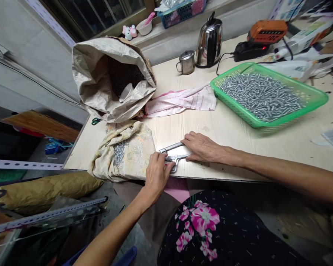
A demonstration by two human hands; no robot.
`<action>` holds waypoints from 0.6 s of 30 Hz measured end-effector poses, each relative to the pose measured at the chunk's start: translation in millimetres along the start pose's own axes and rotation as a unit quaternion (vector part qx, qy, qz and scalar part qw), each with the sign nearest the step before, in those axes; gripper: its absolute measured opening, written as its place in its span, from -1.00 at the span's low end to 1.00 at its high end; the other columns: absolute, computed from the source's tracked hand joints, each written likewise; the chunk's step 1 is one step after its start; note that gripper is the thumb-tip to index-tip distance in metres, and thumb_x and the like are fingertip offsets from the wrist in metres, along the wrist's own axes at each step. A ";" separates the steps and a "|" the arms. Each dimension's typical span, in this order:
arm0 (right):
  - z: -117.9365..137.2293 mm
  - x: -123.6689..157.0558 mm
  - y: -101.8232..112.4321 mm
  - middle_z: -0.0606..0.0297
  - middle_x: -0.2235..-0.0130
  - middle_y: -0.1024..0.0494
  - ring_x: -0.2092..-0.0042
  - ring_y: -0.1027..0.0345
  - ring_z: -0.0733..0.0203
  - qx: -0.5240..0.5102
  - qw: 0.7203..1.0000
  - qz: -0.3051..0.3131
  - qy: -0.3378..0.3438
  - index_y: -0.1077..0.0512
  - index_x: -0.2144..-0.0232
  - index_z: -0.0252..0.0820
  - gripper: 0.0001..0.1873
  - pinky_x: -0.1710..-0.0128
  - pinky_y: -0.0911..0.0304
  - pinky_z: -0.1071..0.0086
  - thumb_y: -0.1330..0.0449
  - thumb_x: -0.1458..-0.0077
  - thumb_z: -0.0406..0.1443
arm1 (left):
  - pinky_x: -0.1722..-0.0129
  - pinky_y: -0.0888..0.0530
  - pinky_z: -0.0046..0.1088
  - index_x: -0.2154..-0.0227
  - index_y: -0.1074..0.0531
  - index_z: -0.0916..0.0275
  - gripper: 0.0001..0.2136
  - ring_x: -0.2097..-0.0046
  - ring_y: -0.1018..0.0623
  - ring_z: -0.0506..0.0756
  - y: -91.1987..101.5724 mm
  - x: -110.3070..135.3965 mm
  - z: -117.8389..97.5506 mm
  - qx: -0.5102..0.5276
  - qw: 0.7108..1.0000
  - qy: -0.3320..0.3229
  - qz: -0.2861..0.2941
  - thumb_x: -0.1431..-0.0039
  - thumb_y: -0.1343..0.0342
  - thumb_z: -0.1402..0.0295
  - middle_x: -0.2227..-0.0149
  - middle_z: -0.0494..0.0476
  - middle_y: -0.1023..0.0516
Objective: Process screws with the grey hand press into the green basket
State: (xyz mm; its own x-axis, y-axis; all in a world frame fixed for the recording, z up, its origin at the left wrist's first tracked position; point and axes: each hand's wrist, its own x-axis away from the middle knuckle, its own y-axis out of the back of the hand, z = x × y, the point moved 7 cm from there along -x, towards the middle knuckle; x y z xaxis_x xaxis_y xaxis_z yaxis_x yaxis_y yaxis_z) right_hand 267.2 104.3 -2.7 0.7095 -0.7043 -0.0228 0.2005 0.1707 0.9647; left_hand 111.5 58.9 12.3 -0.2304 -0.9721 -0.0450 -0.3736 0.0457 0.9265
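Note:
A flat metal bracket (174, 152) lies on the pale wooden table (230, 129) near its front edge. My right hand (202, 147) lies flat on it with the fingers stretched out, pressing it down. My left hand (156, 173) is closed in a pinch at the bracket's left end, on a small part I cannot make out. Just left of that hand sits a patterned cloth bag (124, 151) with a pile of metal screws (118, 153) showing in its opening.
A green basket (302, 101) heaped with screws stands at the right. A big paper sack (100, 85) holding dark pieces and a white cup sits at the back left, a pink cloth (183, 101) beside it. A kettle (209, 42), mug (186, 62) and orange charger (266, 33) stand behind.

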 end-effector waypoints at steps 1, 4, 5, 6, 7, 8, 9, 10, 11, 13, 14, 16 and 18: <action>-0.1 0.3 0.0 0.05 0.14 -0.39 0.13 -0.20 0.01 -0.004 1.000 0.002 0.000 -0.37 0.17 -0.29 -0.56 0.18 -0.17 0.24 -0.32 -0.08 -0.07 | -0.04 -0.43 -0.18 0.00 -0.38 0.28 -0.69 -0.06 -0.46 0.25 -3.1 -4.9 -11.4 -0.016 0.998 -0.056 -0.006 -0.23 -0.14 0.29 -0.01 0.32 -0.46; -1.6 2.6 0.5 0.03 0.11 -0.38 0.12 -0.20 -0.02 -0.013 1.000 0.024 0.006 -0.35 0.09 -0.33 -0.44 0.15 -0.20 0.21 -0.38 0.00 -0.06 | -0.20 -0.32 -0.07 -0.18 -0.20 0.27 -0.47 -0.23 -0.30 0.29 -20.8 -22.6 -32.5 -0.038 0.983 -0.178 0.036 -0.19 -0.20 0.27 -0.21 0.36 -0.32; -2.8 4.0 1.1 0.02 0.10 -0.38 0.10 -0.20 -0.03 -0.016 0.999 0.033 0.002 -0.34 0.06 -0.34 -0.39 0.13 -0.21 0.20 -0.39 0.03 -0.06 | -0.21 -0.31 -0.07 -0.21 -0.16 0.27 -0.43 -0.24 -0.29 0.30 -26.6 -28.1 -35.2 -0.041 0.977 -0.200 0.059 -0.19 -0.21 0.27 -0.23 0.36 -0.29; -4.5 5.7 2.1 0.01 0.08 -0.38 0.09 -0.20 -0.04 -0.019 0.999 0.042 -0.007 -0.33 0.03 -0.36 -0.34 0.11 -0.21 0.19 -0.41 0.05 -0.07 | -0.20 -0.32 -0.07 -0.22 -0.14 0.26 -0.41 -0.23 -0.30 0.29 -31.1 -33.0 -36.3 -0.044 0.972 -0.214 0.081 -0.19 -0.21 0.26 -0.23 0.35 -0.29; -6.4 7.6 3.2 0.00 0.07 -0.38 0.08 -0.20 -0.05 -0.021 0.998 0.048 -0.021 -0.33 0.02 -0.37 -0.32 0.11 -0.22 0.19 -0.42 0.06 -0.07 | -0.17 -0.34 -0.08 -0.23 -0.13 0.25 -0.40 -0.19 -0.33 0.29 -34.2 -37.3 -36.3 -0.050 0.969 -0.221 0.099 -0.19 -0.21 0.25 -0.21 0.34 -0.31; -8.1 9.3 4.2 -0.01 0.07 -0.38 0.08 -0.21 -0.06 -0.022 0.998 0.051 -0.037 -0.34 0.02 -0.38 -0.32 0.11 -0.22 0.19 -0.43 0.07 -0.08 | -0.14 -0.37 -0.09 -0.23 -0.12 0.25 -0.39 -0.15 -0.35 0.28 -35.7 -41.1 -35.7 -0.057 0.967 -0.221 0.112 -0.19 -0.20 0.24 -0.18 0.33 -0.33; -9.0 10.8 4.9 -0.01 0.08 -0.38 0.08 -0.21 -0.06 -0.022 0.997 0.053 -0.049 -0.35 0.04 -0.38 -0.35 0.13 -0.22 0.20 -0.43 0.07 -0.10 | -0.10 -0.39 -0.09 -0.23 -0.12 0.26 -0.39 -0.12 -0.37 0.28 -35.9 -44.6 -34.7 -0.066 0.966 -0.218 0.120 -0.18 -0.21 0.22 -0.15 0.33 -0.35; -9.0 11.8 5.1 0.00 0.11 -0.39 0.09 -0.22 -0.06 -0.020 0.997 0.052 -0.056 -0.37 0.07 -0.37 -0.40 0.14 -0.22 0.20 -0.43 0.05 -0.12 | -0.07 -0.40 -0.10 -0.22 -0.12 0.27 -0.39 -0.09 -0.37 0.28 -35.2 -47.8 -33.9 -0.075 0.966 -0.212 0.126 -0.18 -0.21 0.21 -0.11 0.32 -0.37; -8.5 12.5 4.9 0.01 0.13 -0.39 0.10 -0.23 -0.05 -0.020 0.997 0.050 -0.058 -0.39 0.10 -0.37 -0.46 0.15 -0.22 0.21 -0.42 0.04 -0.14 | -0.05 -0.41 -0.11 -0.20 -0.15 0.28 -0.40 -0.07 -0.38 0.27 -34.4 -50.8 -33.8 -0.084 0.965 -0.210 0.132 -0.18 -0.21 0.20 -0.08 0.31 -0.39; -8.5 12.9 3.4 0.02 0.18 -0.40 0.12 -0.24 -0.04 -0.023 0.997 0.039 -0.058 -0.42 0.15 -0.36 -0.56 0.17 -0.21 0.22 -0.39 -0.01 -0.18 | -0.02 -0.41 -0.16 -0.12 -0.24 0.30 -0.48 -0.02 -0.38 0.25 -33.8 -55.6 -35.9 -0.093 0.960 -0.216 0.149 -0.18 -0.21 0.19 -0.01 0.29 -0.42; -9.9 13.0 2.2 0.03 0.19 -0.40 0.13 -0.24 -0.03 -0.027 0.997 0.033 -0.060 -0.43 0.16 -0.35 -0.59 0.17 -0.20 0.22 -0.38 -0.03 -0.19 | -0.01 -0.41 -0.18 -0.07 -0.30 0.31 -0.54 0.00 -0.38 0.24 -33.8 -57.9 -37.5 -0.094 0.957 -0.222 0.158 -0.18 -0.20 0.19 0.03 0.27 -0.44; -14.5 13.0 0.1 0.05 0.21 -0.40 0.14 -0.25 -0.01 -0.039 0.997 0.019 -0.060 -0.43 0.18 -0.33 -0.67 0.18 -0.19 0.23 -0.34 -0.09 -0.21 | 0.02 -0.40 -0.22 0.03 -0.36 0.30 -0.64 0.03 -0.38 0.22 -33.9 -62.6 -40.5 -0.088 0.955 -0.229 0.165 -0.20 -0.19 0.20 0.09 0.24 -0.45; -19.8 12.2 -0.4 0.08 0.22 -0.41 0.15 -0.26 0.03 -0.050 0.997 0.004 -0.050 -0.43 0.20 -0.30 -0.76 0.17 -0.18 0.24 -0.27 -0.15 -0.23 | 0.03 -0.40 -0.23 0.07 -0.38 0.28 -0.71 0.04 -0.39 0.21 -33.8 -67.7 -42.1 -0.081 0.959 -0.222 0.157 -0.23 -0.16 0.22 0.12 0.22 -0.46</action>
State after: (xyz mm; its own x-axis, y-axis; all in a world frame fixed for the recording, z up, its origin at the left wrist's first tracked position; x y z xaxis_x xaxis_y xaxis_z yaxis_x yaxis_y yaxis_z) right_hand 289.1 109.3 -8.6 0.6407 -0.7676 0.0153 0.2658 0.2405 0.9336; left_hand 177.5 113.4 -0.2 -0.6815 -0.7213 0.1238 -0.0868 0.2476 0.9650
